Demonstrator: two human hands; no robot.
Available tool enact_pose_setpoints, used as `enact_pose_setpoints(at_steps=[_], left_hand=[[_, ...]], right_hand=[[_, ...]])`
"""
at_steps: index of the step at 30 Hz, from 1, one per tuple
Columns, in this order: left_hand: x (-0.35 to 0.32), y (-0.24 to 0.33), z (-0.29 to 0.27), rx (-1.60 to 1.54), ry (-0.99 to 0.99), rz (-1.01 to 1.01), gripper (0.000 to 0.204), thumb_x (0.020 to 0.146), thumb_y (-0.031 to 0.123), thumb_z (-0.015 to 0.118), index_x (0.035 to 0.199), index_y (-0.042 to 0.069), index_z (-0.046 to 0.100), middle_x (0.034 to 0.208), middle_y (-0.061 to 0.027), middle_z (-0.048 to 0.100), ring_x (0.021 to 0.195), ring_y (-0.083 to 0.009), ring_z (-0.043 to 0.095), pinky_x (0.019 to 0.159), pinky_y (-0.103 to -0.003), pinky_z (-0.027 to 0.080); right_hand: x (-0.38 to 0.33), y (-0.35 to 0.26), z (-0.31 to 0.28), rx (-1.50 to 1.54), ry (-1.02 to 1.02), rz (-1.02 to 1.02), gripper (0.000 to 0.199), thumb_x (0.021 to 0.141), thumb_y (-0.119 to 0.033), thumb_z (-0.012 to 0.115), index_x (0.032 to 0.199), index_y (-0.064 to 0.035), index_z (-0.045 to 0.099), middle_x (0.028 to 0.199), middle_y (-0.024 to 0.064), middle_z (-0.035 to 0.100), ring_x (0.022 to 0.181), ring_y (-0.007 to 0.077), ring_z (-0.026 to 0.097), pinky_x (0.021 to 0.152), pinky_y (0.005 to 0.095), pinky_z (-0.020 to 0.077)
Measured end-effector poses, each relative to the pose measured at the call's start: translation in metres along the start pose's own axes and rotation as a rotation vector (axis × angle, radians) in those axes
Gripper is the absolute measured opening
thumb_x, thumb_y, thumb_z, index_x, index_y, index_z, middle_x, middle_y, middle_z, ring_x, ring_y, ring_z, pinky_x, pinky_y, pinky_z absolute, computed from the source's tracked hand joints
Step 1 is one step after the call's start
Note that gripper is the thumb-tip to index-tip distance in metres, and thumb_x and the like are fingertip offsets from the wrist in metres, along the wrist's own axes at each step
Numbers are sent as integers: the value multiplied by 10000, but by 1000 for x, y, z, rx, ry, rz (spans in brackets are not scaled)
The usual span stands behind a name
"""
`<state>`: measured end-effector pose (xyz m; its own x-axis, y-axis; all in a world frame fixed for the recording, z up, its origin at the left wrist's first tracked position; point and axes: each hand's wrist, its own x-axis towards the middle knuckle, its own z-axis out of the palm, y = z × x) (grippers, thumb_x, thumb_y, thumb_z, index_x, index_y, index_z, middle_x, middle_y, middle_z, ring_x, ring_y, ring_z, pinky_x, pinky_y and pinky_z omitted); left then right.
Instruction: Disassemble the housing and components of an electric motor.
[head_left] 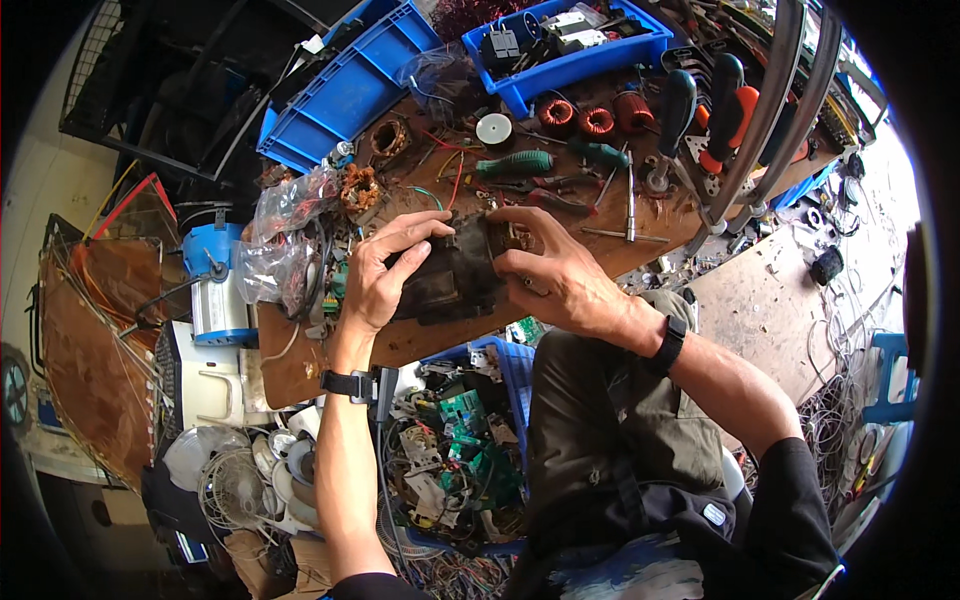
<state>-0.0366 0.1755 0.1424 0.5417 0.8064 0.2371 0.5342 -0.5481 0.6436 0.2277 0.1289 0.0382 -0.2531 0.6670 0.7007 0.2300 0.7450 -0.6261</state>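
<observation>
A dark, grimy electric motor (447,280) lies on its side at the front edge of the brown wooden bench. My left hand (385,265) grips it from the left, with fingers and thumb along its upper side. My right hand (560,268) is curled around its right end, where a bit of brassy metal shows between thumb and fingers. Just beyond the motor are a green-handled screwdriver (515,164) and red-handled pliers (560,197). A copper-wound coil (362,186) sits past my left hand. The motor's underside is hidden.
Two blue bins, one nearly bare (350,95) and one with parts (570,80), stand at the back. Below the bench edge, a blue crate (515,385) holds circuit boards. A T-handled wrench (631,205) and upright tools (740,120) are at right; a blue-and-silver machine (218,285) stands left.
</observation>
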Motion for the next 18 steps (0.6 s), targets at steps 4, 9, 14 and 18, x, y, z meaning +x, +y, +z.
enact_pose_setpoints(at_steps=[4,9,14,18], left_hand=[[0,2,1,3,6,-9,270,1020,158,646,1189,51,828,1357,-118,773,1302,-274,702,1145,-387,500],[2,2,2,5,3,4,274,1017,156,645,1193,47,824,1355,-116,774,1294,-275,706,1140,-384,503],[0,0,0,20,1,5,272,1014,156,648,1189,47,825,1353,-118,775,1293,-279,708,1140,-387,505],[2,1,1,17,-1,-2,272,1013,154,646,1188,50,826,1353,-120,775,1296,-280,708,1141,-391,505]], right_hand=[[5,2,-8,-131,8,-145,326,833,-70,793,1135,-125,683,1433,188,574,1280,437,601,1044,504,553],[13,15,-21,-106,-82,-200,321,843,-86,804,1143,-128,697,1418,163,588,1281,405,608,1034,491,552],[19,10,-27,-17,-152,-158,257,888,-99,798,1116,-98,680,1385,159,585,1273,380,596,1041,470,523],[17,7,-20,174,-110,110,333,855,-113,809,1108,-33,608,1220,170,563,1157,405,583,987,471,510]])
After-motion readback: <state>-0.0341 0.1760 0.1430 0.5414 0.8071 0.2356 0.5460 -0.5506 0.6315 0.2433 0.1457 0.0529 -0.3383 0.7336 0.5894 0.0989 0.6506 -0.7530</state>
